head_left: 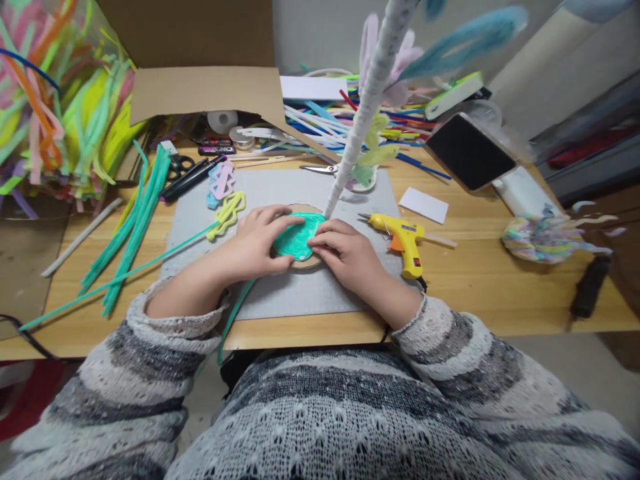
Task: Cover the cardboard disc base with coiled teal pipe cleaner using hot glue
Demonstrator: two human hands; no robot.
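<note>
A round cardboard base [306,265] lies on the grey cutting mat [270,297], its top largely covered by coiled green pipe cleaner [299,237]. My left hand [260,240] grips the base from the left, fingers over the far side and thumb at the near edge. At its right side, my right hand [345,250] has thumb and forefinger pinched together against the green coil's edge; what lies between the fingertips is hidden. From the base's far right rises a white wrapped stem [357,127], bearing fuzzy blue, pink and yellow shapes. One green strand hangs from beneath my left hand over the table edge.
Right of the mat's middle lies a yellow glue gun [407,241], with a white card [424,205] and a phone [470,152] beyond. Loose green pipe cleaners [133,233], black scissors [180,165] and yellow zigzag pieces [227,215] are left. A cardboard box [210,93] stands behind.
</note>
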